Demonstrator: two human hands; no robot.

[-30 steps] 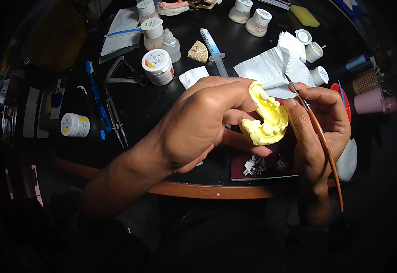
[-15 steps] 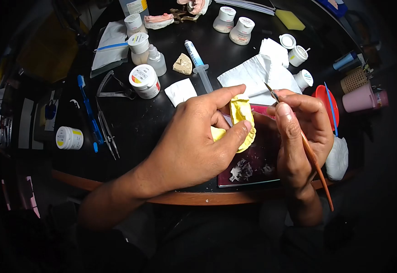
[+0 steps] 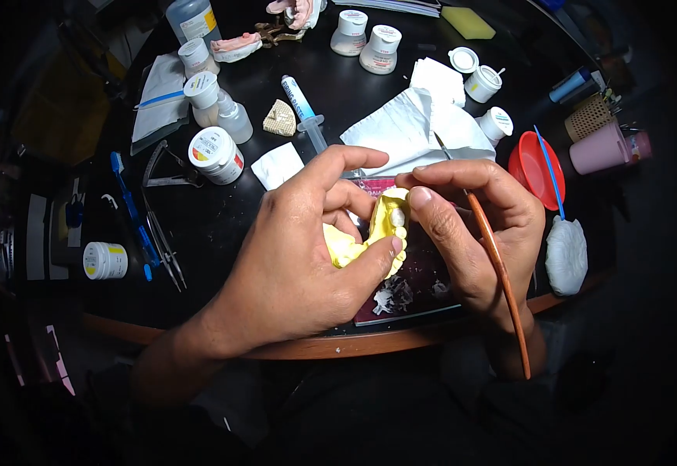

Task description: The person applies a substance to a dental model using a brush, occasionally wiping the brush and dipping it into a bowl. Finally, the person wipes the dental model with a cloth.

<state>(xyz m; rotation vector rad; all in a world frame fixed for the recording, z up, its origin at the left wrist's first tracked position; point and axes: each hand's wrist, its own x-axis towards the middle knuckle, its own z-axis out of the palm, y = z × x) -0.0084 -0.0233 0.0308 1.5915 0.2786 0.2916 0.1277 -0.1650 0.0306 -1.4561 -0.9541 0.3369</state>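
Note:
My left hand [image 3: 292, 256] is wrapped round a yellow dental cast [image 3: 381, 221], the thumb pressed along its near side. One whitish tooth [image 3: 398, 218] stands out among the yellow ones near the far end. In my right hand [image 3: 490, 225] a fine brush [image 3: 495, 260] with a reddish-brown wooden handle lies across the fingers, its dark tip pointing up and away. The right thumb and index finger are at the cast's far end and appear to touch it. Below the cast is a dark red slab [image 3: 424, 307] with white powdery residue [image 3: 393, 295].
White tissues [image 3: 393, 124] lie beyond the hands, beside a paste syringe [image 3: 299, 101]. Several jars, including a white one [image 3: 215, 155], stand at the left and back. To the right are a red bowl [image 3: 536, 167] and a white wad [image 3: 567, 256].
My right hand has moved in to the cast, its thumb and index finger now at the cast's end. The cast has turned, showing the whitish tooth. The whole view has shifted slightly.

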